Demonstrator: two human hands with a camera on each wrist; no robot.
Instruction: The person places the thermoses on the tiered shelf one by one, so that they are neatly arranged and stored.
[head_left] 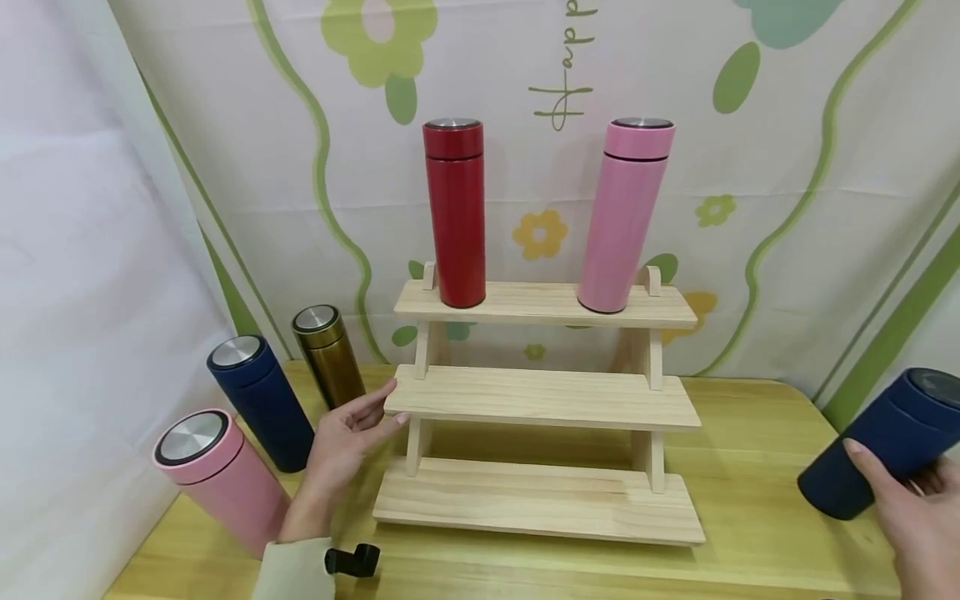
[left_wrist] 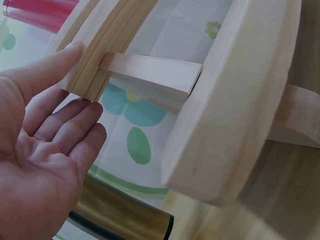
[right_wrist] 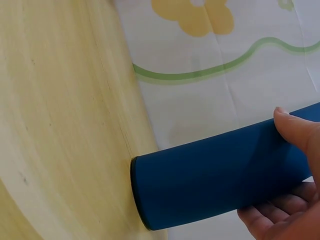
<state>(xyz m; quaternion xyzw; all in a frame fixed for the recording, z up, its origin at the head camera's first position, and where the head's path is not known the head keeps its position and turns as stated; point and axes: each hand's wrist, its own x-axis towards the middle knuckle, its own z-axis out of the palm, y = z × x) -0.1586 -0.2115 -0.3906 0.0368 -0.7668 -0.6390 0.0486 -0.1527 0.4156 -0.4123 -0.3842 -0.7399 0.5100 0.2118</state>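
Note:
A three-tier wooden display stand (head_left: 540, 396) stands on the table. My left hand (head_left: 339, 446) holds the left end of its middle shelf, thumb on one face and fingers on the other in the left wrist view. On the right, my right hand (head_left: 918, 508) grips a dark blue thermos bottle (head_left: 873, 450), which leans in the head view with its base close over the table. The thumb lies along one side of the bottle in the right wrist view, with the fingers on the other. On the top shelf stand a red thermos (head_left: 457, 221) and a pink thermos (head_left: 626, 221).
Left of the stand are a gold thermos (head_left: 330, 358), another dark blue thermos (head_left: 262, 404) and a shorter, wider pink thermos (head_left: 225, 483). The gold one is close behind my left hand. A printed cloth (head_left: 465, 50) hangs behind the wooden table (head_left: 757, 467).

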